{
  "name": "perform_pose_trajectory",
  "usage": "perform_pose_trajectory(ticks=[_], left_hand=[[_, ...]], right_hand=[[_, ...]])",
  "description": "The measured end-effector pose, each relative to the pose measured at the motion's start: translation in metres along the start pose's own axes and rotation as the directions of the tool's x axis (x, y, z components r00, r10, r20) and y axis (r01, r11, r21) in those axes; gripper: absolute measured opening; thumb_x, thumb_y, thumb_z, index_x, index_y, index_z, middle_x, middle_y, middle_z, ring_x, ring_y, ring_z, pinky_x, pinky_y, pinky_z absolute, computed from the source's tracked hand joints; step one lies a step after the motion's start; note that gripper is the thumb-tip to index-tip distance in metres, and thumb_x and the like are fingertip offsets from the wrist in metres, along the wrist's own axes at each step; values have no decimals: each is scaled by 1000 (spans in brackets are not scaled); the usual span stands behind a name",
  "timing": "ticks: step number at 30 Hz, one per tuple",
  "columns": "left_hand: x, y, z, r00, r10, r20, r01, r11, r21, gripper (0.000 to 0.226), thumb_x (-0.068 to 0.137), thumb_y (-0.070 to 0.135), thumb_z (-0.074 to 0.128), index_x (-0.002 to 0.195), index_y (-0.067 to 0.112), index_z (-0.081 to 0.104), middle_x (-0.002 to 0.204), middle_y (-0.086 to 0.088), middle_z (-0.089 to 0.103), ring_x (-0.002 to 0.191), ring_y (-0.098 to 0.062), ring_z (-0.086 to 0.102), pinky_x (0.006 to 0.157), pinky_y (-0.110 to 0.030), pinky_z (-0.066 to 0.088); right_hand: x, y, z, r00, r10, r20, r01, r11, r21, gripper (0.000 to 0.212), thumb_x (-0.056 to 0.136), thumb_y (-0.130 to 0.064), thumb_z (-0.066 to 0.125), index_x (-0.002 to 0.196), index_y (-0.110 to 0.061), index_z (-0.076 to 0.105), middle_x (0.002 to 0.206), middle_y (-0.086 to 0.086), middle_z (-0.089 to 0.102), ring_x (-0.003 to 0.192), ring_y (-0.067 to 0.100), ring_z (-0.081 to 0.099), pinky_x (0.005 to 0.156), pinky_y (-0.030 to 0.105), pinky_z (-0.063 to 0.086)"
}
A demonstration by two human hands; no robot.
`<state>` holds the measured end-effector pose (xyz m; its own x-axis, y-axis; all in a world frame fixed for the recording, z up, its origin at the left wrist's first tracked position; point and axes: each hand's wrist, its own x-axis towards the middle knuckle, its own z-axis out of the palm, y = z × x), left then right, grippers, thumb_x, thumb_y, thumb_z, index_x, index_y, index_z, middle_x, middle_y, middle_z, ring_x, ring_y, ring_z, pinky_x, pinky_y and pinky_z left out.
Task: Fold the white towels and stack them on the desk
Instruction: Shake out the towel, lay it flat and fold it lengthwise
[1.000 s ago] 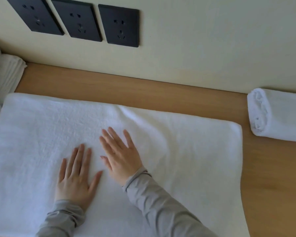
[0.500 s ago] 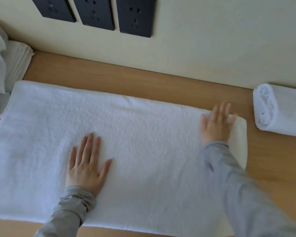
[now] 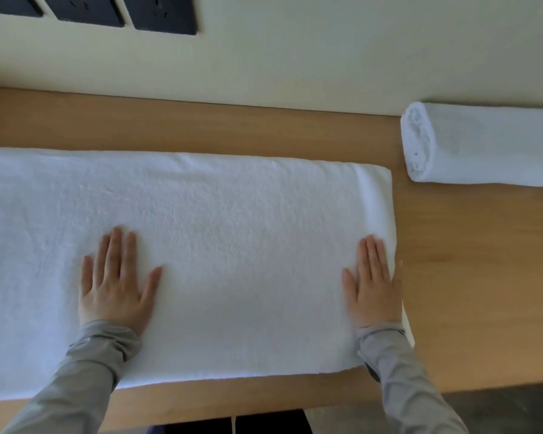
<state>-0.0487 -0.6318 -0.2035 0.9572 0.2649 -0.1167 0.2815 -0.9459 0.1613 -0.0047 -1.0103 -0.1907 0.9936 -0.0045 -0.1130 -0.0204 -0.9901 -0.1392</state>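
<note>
Both hands lie flat, fingers straight, holding nothing: the left hand (image 3: 116, 283) presses the white towel (image 3: 232, 220) at lower left of the frame, and the right hand (image 3: 372, 283) presses just inside its right end. This looks like the smoothing step before a fold; the next move likely calls for pinching the right end's corners and carrying them leftward, edges matched. The towel lies as a thick, nubbly band across the middle of the wooden desk (image 3: 470, 277), its left end out of view, with a rolled towel (image 3: 489, 145) apart at upper right
</note>
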Motion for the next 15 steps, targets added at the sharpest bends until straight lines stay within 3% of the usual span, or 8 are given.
perform_pose_trajectory(ticks=[2, 4, 6, 9, 12, 15], left_hand=[[-1, 1, -1, 1000, -14, 1, 14, 1000, -6, 80, 88, 61, 15, 149, 9, 19, 156, -12, 17, 145, -26, 14, 117, -48, 9], [-4, 9, -4, 1000, -16, 8, 16, 999, -39, 81, 90, 61, 12, 148, 5, 22, 155, -16, 19, 144, -31, 16, 116, -51, 11], [-9, 29, -6, 998, 55, 16, -53, 996, -66, 81, 92, 60, 10, 147, 2, 22, 154, -18, 20, 143, -32, 17, 116, -51, 13], [-16, 76, -3, 973, 227, 46, -224, 972, -75, 76, 92, 56, 11, 148, 5, 14, 156, -13, 16, 144, -27, 12, 116, -48, 13], [-15, 116, 3, 952, 299, 72, -291, 951, -100, 80, 90, 60, 4, 148, 6, 15, 155, -12, 15, 143, -26, 11, 117, -47, 10], [-13, 136, 10, 947, 313, 77, -308, 948, -78, 82, 90, 61, 1, 147, 6, 21, 154, -15, 19, 143, -31, 15, 117, -49, 10]], right_hand=[[-9, 18, -6, 999, 45, -8, -42, 982, 186, 58, 100, -36, 32, 147, -6, 17, 155, 7, 15, 144, 25, 18, 117, 41, 17], [-23, 31, -13, 972, 237, 5, -216, 877, 430, 57, 99, -28, 43, 147, -7, 22, 153, 11, 28, 139, 27, 30, 112, 34, 24], [-37, 42, -19, 908, 416, 44, -369, 746, 554, 48, 96, -26, 47, 140, -8, 38, 139, 12, 45, 126, 27, 44, 104, 35, 36], [-54, 54, -21, 867, 489, 91, -430, 645, 633, 28, 93, -20, 55, 118, -9, 58, 112, 7, 59, 103, 23, 56, 84, 29, 43], [-66, 63, -20, 842, 525, 125, -464, 585, 665, 14, 90, -18, 61, 104, -18, 59, 97, 1, 60, 88, 17, 57, 70, 18, 41], [-75, 74, -16, 812, 547, 204, -523, 525, 672, 23, 87, -20, 65, 109, -14, 60, 103, 5, 60, 89, 16, 57, 78, 24, 47]])
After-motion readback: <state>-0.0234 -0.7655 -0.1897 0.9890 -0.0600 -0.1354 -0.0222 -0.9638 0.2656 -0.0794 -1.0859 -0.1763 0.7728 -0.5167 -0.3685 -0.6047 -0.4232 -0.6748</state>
